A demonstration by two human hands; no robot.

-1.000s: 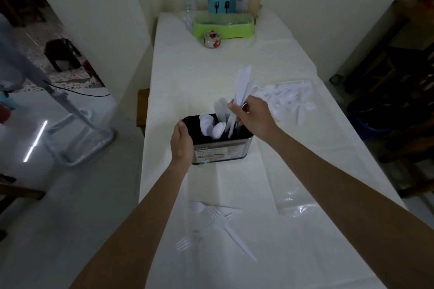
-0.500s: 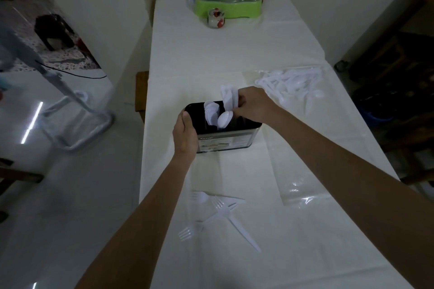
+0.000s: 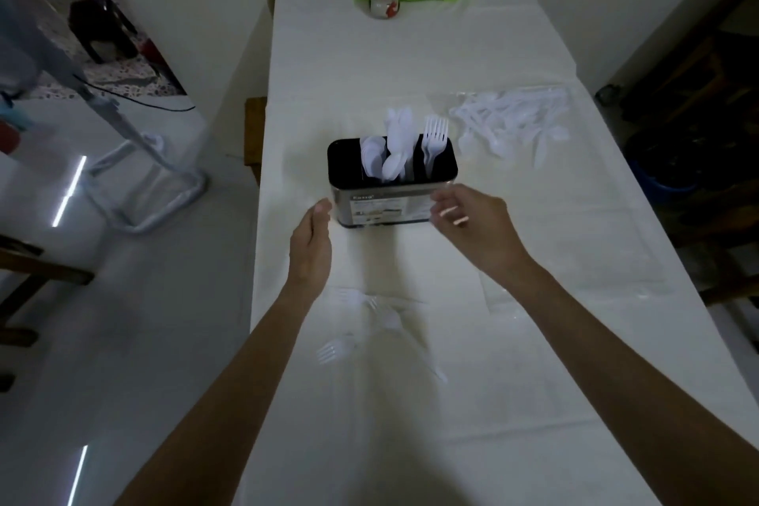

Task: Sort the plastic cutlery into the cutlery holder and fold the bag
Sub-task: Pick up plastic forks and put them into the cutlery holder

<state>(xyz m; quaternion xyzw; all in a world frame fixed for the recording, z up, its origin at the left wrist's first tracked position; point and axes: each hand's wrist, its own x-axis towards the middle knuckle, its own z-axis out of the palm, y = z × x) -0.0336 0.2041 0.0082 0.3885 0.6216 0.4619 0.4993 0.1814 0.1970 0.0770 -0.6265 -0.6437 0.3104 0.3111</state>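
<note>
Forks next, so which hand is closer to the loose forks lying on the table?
Left. The left hand hangs just above the loose forks; the right hand is farther, up beside the cutlery holder.

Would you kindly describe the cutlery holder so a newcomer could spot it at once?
On the long white table, look to the middle, just beyond both hands. The cutlery holder is a black-rimmed metal box with a paper label, the only container with white spoons and forks standing upright in it.
</note>
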